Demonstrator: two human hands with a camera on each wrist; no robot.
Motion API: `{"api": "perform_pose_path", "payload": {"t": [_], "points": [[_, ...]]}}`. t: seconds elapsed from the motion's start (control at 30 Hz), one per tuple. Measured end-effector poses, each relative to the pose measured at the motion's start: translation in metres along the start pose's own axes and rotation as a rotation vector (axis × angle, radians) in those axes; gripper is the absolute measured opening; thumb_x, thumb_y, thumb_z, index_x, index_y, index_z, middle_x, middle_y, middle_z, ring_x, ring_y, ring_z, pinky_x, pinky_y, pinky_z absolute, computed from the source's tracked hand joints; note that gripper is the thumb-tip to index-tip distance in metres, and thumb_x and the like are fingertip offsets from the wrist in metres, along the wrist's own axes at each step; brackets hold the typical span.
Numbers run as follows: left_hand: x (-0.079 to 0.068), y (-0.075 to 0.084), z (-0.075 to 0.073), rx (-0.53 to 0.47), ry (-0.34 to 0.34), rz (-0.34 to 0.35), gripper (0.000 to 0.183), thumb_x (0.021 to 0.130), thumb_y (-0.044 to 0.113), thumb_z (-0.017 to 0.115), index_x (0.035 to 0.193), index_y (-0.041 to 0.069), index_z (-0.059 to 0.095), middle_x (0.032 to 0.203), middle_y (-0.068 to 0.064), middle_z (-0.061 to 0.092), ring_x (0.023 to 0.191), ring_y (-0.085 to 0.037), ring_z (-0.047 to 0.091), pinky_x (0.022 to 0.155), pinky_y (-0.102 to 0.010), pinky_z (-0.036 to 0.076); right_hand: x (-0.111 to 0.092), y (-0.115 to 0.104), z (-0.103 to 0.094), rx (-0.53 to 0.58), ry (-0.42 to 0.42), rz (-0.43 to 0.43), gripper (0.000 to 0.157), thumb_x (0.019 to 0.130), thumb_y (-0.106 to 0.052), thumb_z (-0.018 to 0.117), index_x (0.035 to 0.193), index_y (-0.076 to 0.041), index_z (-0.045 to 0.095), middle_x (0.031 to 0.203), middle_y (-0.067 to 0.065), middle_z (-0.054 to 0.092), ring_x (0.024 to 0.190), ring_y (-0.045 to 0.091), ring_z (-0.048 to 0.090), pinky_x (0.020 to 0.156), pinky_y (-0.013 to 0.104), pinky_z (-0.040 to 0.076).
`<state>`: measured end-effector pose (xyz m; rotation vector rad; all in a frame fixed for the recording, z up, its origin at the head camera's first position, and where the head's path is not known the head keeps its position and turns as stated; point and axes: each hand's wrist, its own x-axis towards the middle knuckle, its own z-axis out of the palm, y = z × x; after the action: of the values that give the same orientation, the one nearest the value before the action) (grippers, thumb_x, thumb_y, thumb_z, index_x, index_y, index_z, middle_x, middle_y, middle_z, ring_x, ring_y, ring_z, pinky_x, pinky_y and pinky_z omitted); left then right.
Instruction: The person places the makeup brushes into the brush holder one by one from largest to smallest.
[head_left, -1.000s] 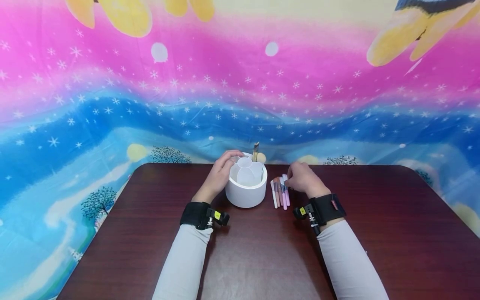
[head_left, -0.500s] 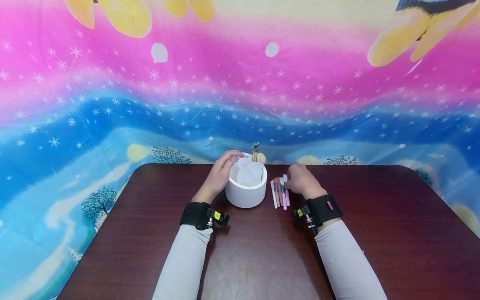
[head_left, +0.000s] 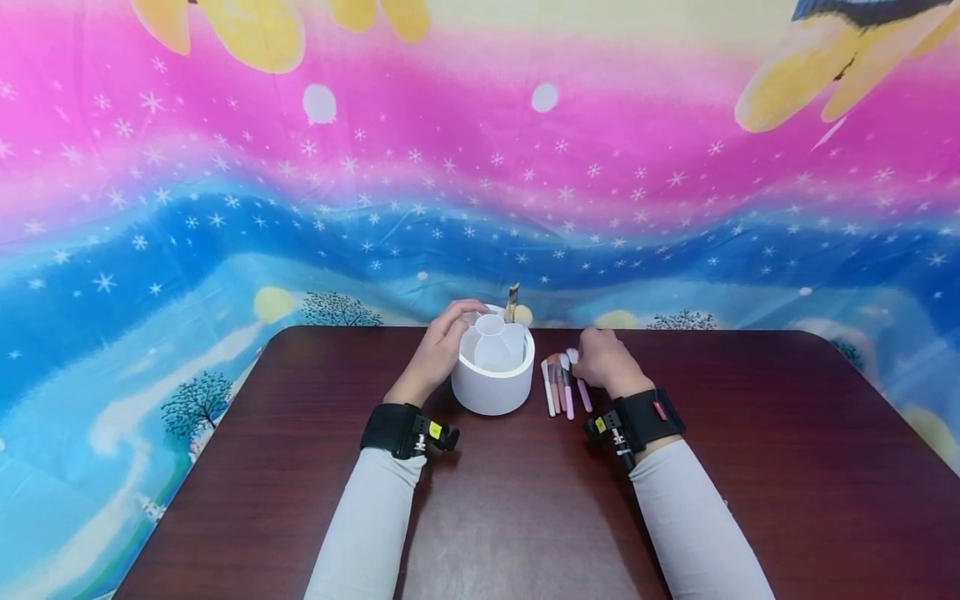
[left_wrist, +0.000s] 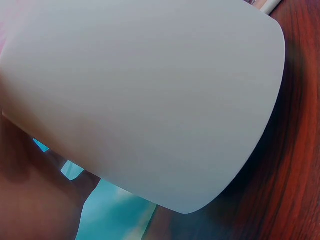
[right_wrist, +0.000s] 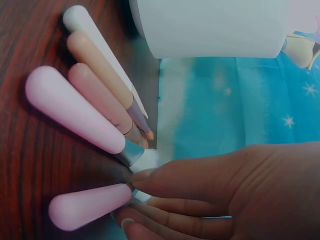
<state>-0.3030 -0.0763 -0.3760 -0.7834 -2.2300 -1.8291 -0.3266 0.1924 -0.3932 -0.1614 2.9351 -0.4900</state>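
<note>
A white round makeup brush holder [head_left: 491, 393] with inner dividers stands on the table. My left hand [head_left: 441, 348] holds its left side, fingers over the rim; in the left wrist view the holder's smooth wall [left_wrist: 150, 100] fills most of the picture. To its right, my right hand [head_left: 606, 363] pinches a short pink makeup brush [right_wrist: 92, 205] near its bristle end, thumb against fingers. That brush lies angled apart from the others. Beside it are another pink brush [right_wrist: 75, 107], a dusty-rose brush [right_wrist: 102, 97], a tan brush [right_wrist: 100, 65] and a white brush [right_wrist: 95, 37].
A gold-toned brush [head_left: 512, 302] and a round cream-coloured piece [head_left: 522, 316] show at the holder's back right. The dark wooden table [head_left: 480, 517] ends just behind the holder, where a printed cloth backdrop [head_left: 480, 183] hangs.
The rightmost pink brush has swung away from the row, its handle end shifting right under my right hand. My right wrist moved slightly left earlier. The left hand and holder stay put.
</note>
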Motion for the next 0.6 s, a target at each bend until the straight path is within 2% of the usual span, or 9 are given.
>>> {"api": "perform_pose_path", "payload": {"t": [0.17, 0.4, 0.6], "points": [[0.0000, -0.0007, 0.0004, 0.006, -0.001, 0.007, 0.032, 0.096, -0.001, 0.031, 0.117, -0.004, 0.055, 0.130, -0.017, 0.046, 0.122, -0.024, 0.038, 0.101, -0.051, 0.031, -0.0008, 0.0001, 0.0002, 0.010, -0.002, 0.008, 0.014, 0.080, -0.008, 0.063, 0.068, -0.007, 0.056, 0.074, 0.010, 0.054, 0.063, 0.023, 0.053, 0.054, 0.034, 0.044], [-0.0004, -0.0012, 0.0004, 0.008, -0.002, 0.010, 0.032, 0.096, -0.001, 0.031, 0.118, -0.004, 0.055, 0.130, -0.016, 0.046, 0.123, -0.024, 0.037, 0.102, -0.052, 0.030, -0.0010, -0.0005, 0.0002, 0.026, -0.034, 0.033, 0.016, 0.081, -0.006, 0.061, 0.067, -0.007, 0.052, 0.059, 0.006, 0.051, 0.055, 0.021, 0.054, 0.051, 0.032, 0.044], [0.0003, -0.0008, 0.0004, 0.009, -0.001, 0.007, 0.032, 0.097, -0.001, 0.031, 0.118, -0.004, 0.055, 0.132, -0.020, 0.044, 0.124, -0.024, 0.037, 0.102, -0.052, 0.029, -0.0029, -0.0010, -0.0006, 0.036, -0.049, 0.045, 0.010, 0.081, -0.007, 0.061, 0.072, -0.005, 0.055, 0.063, 0.008, 0.057, 0.057, 0.020, 0.057, 0.053, 0.032, 0.046]]}}
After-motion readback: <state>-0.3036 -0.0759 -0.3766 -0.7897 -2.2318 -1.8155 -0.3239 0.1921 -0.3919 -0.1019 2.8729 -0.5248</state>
